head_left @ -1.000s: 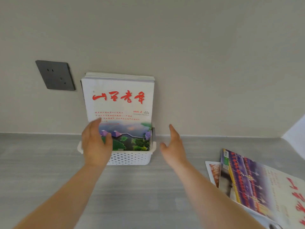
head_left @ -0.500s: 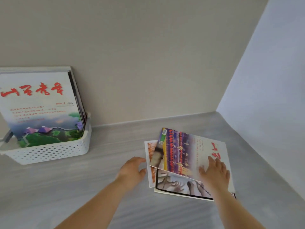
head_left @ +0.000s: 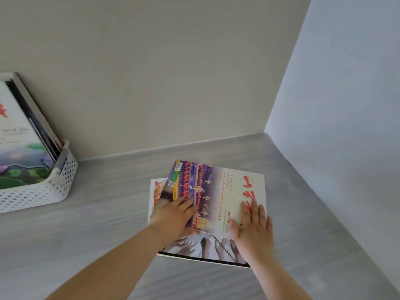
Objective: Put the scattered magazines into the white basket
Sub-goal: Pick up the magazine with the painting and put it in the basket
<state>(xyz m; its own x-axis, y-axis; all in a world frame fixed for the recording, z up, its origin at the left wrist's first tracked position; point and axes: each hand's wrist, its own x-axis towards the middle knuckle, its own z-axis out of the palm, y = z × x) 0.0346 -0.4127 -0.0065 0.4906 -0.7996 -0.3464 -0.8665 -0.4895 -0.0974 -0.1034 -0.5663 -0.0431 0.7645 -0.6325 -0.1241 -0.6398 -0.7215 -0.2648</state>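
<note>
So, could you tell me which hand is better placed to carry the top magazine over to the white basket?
Probably the left hand: it lies on the top magazine edge nearest the white basket, which stands left.

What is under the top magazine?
Under the top magazine lie two more: one with chained hands, another with an orange picture. Most of both is covered, and both hands press on top.

Both hands flat on top magazine [head_left: 218,191]: left hand [head_left: 173,217] at its left edge, right hand [head_left: 255,226] at its right end. Two more magazines [head_left: 201,247] stacked under it on counter [head_left: 104,224]. Basket [head_left: 47,189] with upright magazines [head_left: 19,148] sits far left of left hand, against back wall [head_left: 151,72].
</note>
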